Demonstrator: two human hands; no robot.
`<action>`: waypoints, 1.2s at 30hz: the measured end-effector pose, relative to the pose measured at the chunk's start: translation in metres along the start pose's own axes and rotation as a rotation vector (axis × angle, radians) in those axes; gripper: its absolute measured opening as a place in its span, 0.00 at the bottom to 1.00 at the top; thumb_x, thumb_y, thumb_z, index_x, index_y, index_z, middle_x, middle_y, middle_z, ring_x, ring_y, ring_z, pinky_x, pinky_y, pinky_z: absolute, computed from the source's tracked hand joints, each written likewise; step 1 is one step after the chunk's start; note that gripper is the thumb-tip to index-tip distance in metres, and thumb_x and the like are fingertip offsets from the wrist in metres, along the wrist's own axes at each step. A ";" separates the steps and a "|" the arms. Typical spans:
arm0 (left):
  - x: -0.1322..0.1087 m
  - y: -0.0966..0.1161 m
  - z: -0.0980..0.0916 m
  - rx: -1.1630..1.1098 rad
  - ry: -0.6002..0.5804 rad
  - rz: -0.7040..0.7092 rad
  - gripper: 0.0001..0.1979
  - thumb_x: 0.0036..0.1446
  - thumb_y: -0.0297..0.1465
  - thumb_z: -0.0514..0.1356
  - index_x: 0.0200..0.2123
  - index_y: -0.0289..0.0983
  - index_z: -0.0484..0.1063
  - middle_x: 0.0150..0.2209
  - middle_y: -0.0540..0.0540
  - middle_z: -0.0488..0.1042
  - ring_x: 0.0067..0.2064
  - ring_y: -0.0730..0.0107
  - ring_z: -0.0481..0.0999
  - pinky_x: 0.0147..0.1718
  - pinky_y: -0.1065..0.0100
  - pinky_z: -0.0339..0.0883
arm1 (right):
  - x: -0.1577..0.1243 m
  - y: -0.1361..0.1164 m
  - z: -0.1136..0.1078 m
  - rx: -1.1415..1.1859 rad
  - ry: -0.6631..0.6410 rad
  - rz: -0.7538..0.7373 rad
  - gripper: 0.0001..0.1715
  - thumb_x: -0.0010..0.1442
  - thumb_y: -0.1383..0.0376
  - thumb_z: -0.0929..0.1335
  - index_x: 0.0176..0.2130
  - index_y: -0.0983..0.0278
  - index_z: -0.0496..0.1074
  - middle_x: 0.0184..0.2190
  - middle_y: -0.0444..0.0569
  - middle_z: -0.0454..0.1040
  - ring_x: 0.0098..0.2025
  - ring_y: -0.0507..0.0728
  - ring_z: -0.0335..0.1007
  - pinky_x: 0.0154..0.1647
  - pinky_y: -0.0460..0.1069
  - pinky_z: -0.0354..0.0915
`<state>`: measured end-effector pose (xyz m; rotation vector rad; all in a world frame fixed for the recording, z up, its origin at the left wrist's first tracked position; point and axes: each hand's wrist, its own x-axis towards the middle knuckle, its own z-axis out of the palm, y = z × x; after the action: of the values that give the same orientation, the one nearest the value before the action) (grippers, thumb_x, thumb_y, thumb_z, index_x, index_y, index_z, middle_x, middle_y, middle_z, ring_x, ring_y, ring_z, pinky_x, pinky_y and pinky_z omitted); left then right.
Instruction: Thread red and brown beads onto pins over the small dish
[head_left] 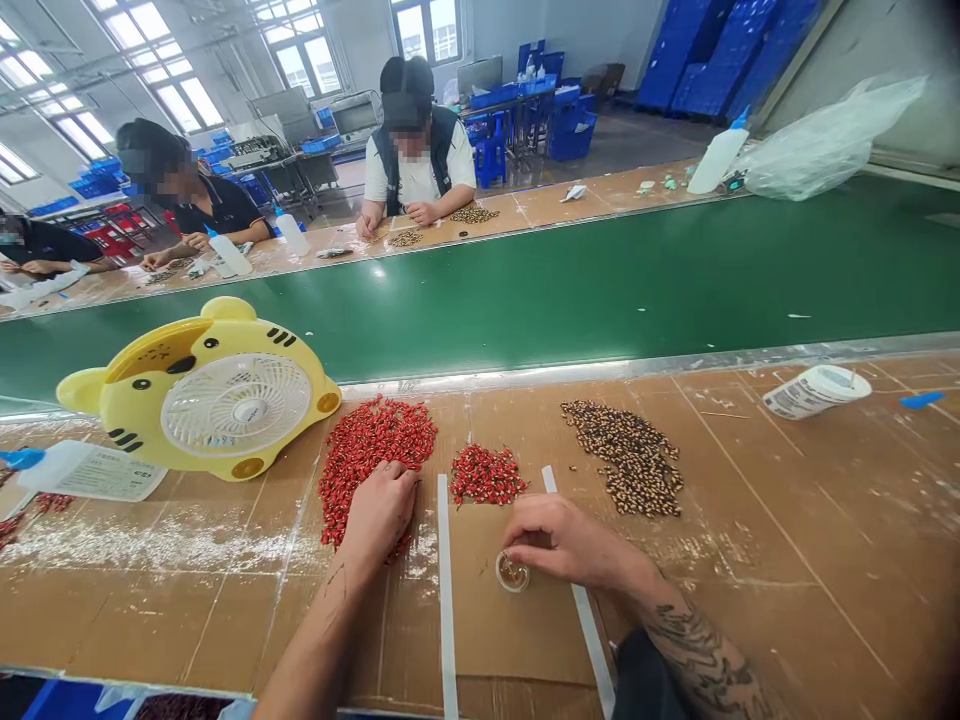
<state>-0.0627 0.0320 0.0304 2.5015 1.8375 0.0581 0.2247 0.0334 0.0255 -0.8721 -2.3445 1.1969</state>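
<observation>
Left hand lies open on red beads, right hand curled over cup, fan beyond

You are facing a green conveyor belt as daylight is streaming through tall factory windows onto a grey floor, with blue crates standing stacked along the far white wall

Cardboard-covered desk, dusted with white powder. Along its far edge, a yellow tiger-shaped fan and a labelled white tub lying on its side. Nearer, a large heap of red beads, a white plastic strip, a smaller heap of red beads, a heap of brown-and-cream beads, and a small clear cup.
</observation>
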 end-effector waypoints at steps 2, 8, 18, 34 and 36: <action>0.000 0.002 -0.003 -0.022 0.024 0.027 0.13 0.64 0.26 0.52 0.34 0.37 0.76 0.34 0.41 0.76 0.39 0.57 0.74 0.40 0.61 0.67 | 0.000 0.000 0.000 -0.009 0.008 0.020 0.04 0.60 0.66 0.72 0.36 0.65 0.77 0.30 0.45 0.74 0.32 0.52 0.67 0.35 0.47 0.60; -0.005 0.022 0.001 -0.417 0.187 -0.027 0.07 0.59 0.26 0.56 0.30 0.38 0.72 0.26 0.49 0.72 0.29 0.67 0.72 0.30 0.69 0.64 | 0.003 0.004 0.009 -0.020 0.010 0.012 0.02 0.58 0.68 0.73 0.35 0.64 0.78 0.29 0.44 0.72 0.32 0.52 0.67 0.35 0.46 0.60; -0.006 0.060 0.015 -1.184 0.049 -0.083 0.08 0.56 0.27 0.61 0.38 0.36 0.80 0.34 0.45 0.81 0.34 0.66 0.77 0.35 0.70 0.69 | -0.008 -0.008 -0.005 -0.142 -0.101 -0.131 0.04 0.57 0.72 0.72 0.30 0.65 0.76 0.25 0.42 0.69 0.29 0.51 0.65 0.32 0.46 0.58; -0.013 0.060 0.035 -1.683 0.136 -0.153 0.05 0.50 0.27 0.68 0.33 0.38 0.84 0.33 0.45 0.78 0.35 0.68 0.74 0.34 0.71 0.65 | -0.003 0.000 0.006 -0.182 -0.017 -0.201 0.11 0.63 0.67 0.68 0.28 0.66 0.73 0.21 0.42 0.64 0.26 0.51 0.60 0.29 0.46 0.54; -0.012 0.061 0.037 -1.772 0.117 -0.184 0.04 0.48 0.26 0.70 0.30 0.38 0.83 0.32 0.46 0.78 0.35 0.69 0.74 0.34 0.71 0.66 | -0.003 0.000 0.006 -0.204 0.010 -0.180 0.12 0.64 0.66 0.67 0.29 0.66 0.74 0.22 0.43 0.65 0.27 0.51 0.60 0.29 0.46 0.53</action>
<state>-0.0064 0.0018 -0.0034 1.0236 0.9775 1.1767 0.2236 0.0277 0.0220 -0.7093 -2.5081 0.8921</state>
